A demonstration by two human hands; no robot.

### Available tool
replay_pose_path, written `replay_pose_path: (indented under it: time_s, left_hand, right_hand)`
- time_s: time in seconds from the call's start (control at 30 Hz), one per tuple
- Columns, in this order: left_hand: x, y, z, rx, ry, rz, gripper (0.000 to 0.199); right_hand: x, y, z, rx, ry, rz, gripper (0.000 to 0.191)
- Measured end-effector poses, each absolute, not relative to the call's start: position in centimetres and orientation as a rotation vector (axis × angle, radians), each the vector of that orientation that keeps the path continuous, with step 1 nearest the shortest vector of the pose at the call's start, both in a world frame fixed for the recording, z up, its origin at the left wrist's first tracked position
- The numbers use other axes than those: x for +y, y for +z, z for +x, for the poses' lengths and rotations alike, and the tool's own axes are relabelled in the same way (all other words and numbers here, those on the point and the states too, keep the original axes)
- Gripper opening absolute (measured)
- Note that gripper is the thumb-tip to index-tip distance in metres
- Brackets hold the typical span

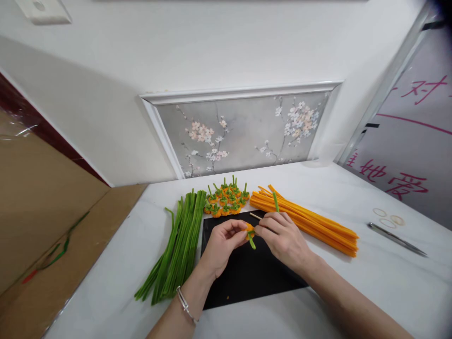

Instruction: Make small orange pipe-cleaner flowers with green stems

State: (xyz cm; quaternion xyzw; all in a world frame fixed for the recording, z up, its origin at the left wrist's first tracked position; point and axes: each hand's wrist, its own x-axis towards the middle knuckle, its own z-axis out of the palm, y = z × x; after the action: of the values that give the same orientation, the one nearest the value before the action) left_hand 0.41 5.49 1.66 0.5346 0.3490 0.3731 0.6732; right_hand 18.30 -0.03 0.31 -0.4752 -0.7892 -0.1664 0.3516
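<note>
Over a black mat (247, 278), my left hand (226, 242) pinches a small orange piece with a green stem (250, 231). My right hand (282, 235) is closed at the other side of the same piece, its fingertips touching it. A thin pale stick (254, 216) and a green pipe cleaner (276, 201) stick out by the right hand's fingers; how they are held is hidden. Behind the mat stands a cluster of small orange pieces with green tops (226, 200). Green pipe cleaners (183, 245) lie left of the mat, orange ones (310, 219) behind the right hand.
Metal tweezers (397, 239) and several thin rings (388, 222) lie on the white table (381, 287) at the right. A cardboard box (70, 245) borders the table's left side. The wall with a floral panel (243, 136) rises behind.
</note>
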Motion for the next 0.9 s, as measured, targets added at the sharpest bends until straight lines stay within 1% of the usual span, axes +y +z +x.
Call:
replay_pose_path:
  time_s: [0.1,0.2,0.3,0.47,0.6,0.67,0.77,0.83,0.9]
  left_hand:
    - [5.3,1.7,0.6,0.787,0.828,1.159,0.019]
    - [5.2,1.7,0.6,0.789,0.824,1.236,0.018]
    - [5.3,1.6,0.4,0.753,0.843,1.486,0.01]
    - [5.0,1.4,0.5,0.721,0.901,1.878,0.015]
    - [4.8,1.3,0.8,0.78,1.012,1.981,0.007]
    - [4.8,1.3,0.8,0.787,1.064,1.965,0.008]
    - [4.8,1.2,1.0,0.812,1.093,1.911,0.01]
    - [4.8,1.0,1.0,0.824,1.119,1.905,0.012]
    - [4.8,0.9,1.1,0.83,1.153,1.919,0.014]
  right_hand:
    - [-0.2,0.3,18.1,-2.011,-0.431,-1.316,0.016]
    - [-0.4,0.3,17.7,-1.949,-0.456,-1.41,0.015]
    - [-0.5,0.3,17.4,-1.943,-0.446,-1.429,0.013]
    - [-0.4,0.3,17.4,-1.972,-0.43,-1.417,0.015]
    - [-0.4,0.3,17.3,-2.009,-0.399,-1.369,0.019]
    - [-0.4,0.3,17.1,-1.988,-0.338,-1.376,0.02]
    - [-0.4,0.3,17.0,-1.921,-0.128,-1.4,0.019]
    - [-0.3,0.2,17.0,-1.886,-0.013,-1.412,0.015]
    - [-0.3,0.1,16.9,-1.893,0.004,-1.425,0.011]
